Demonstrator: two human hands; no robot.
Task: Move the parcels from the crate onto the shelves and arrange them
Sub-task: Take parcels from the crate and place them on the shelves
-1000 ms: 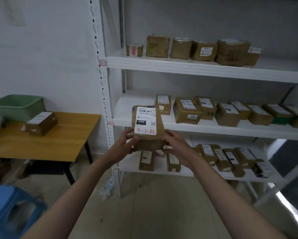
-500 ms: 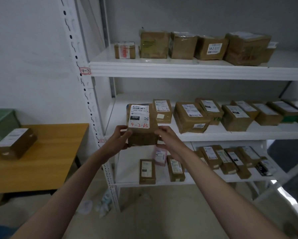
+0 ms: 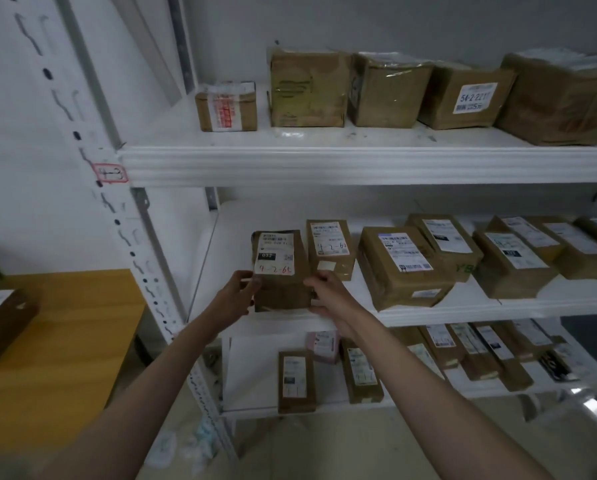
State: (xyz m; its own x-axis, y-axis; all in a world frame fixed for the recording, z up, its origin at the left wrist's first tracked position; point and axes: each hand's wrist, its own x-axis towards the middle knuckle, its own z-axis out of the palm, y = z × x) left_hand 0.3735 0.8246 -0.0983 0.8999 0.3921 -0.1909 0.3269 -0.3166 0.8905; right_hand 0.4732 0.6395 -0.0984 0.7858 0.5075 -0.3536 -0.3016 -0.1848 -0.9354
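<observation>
Gripping brown parcel (image 3: 279,271) at both lower sides: left hand (image 3: 236,295) and right hand (image 3: 326,295), fingers curled, arms extended forward. Resting at left end of middle shelf (image 3: 411,315), just beside labelled parcel (image 3: 331,249).

Both hands, left hand (image 3: 236,295) and right hand (image 3: 328,293), grip brown parcel (image 3: 279,271) at its lower sides, parcel at front left of middle shelf (image 3: 428,315), just beside neighbouring parcel (image 3: 331,249); wooden counter (image 3: 65,341) at left.
</observation>
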